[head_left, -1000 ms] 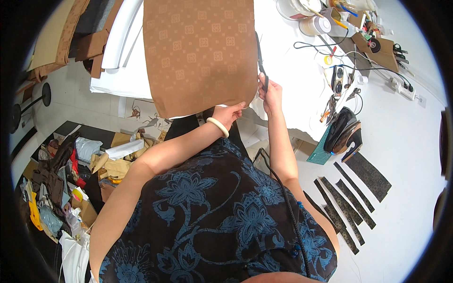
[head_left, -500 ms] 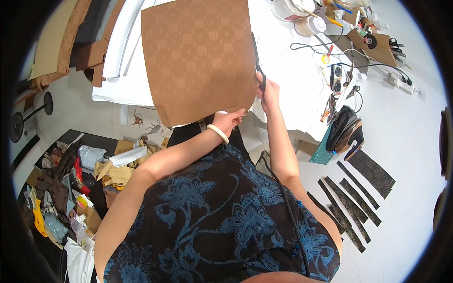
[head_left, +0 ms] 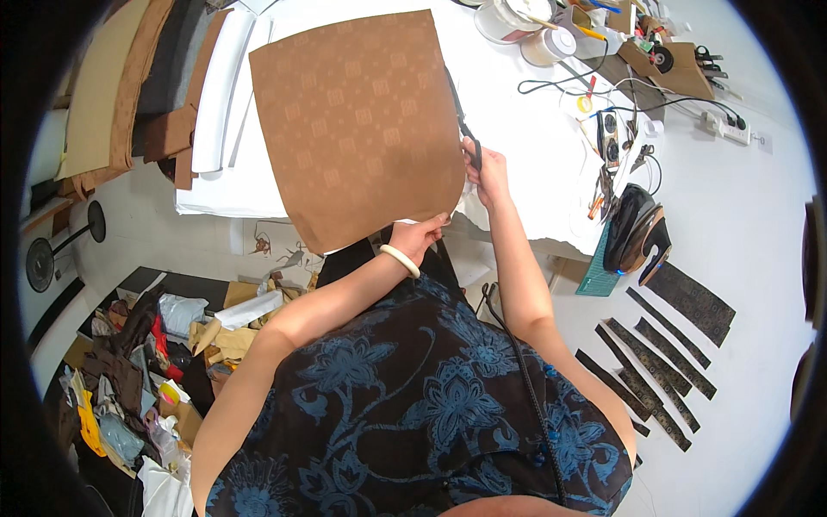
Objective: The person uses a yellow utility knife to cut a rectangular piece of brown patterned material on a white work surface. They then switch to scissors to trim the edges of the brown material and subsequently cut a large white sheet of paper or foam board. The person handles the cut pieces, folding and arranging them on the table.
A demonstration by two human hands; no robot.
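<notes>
A large brown patterned sheet [head_left: 362, 129], like leather or coated fabric, lies over the white table [head_left: 538, 185], its near edge sticking out past the front. My left hand [head_left: 419, 237], with a pale bangle on the wrist, pinches the sheet's near right corner between thumb and fingers. At the sheet's right edge my right hand [head_left: 489, 175] grips black-handled scissors [head_left: 475, 155]. Their dark blades point away from me along that edge, partly tucked behind the sheet, so how far they are parted is hidden.
White rolls [head_left: 220, 103] lie left of the sheet. At the table's right are white tubs [head_left: 547, 47], cables and small tools. An iron [head_left: 633, 228] stands beside a green mat [head_left: 596, 274]. Dark patterned strips [head_left: 663, 362] lie at right; heaped scraps [head_left: 129, 370] fill the lower left.
The whole scene has shifted slightly down in view as the head moved. Both hands keep their holds on the sheet and the scissors, which stay along the right edge.
</notes>
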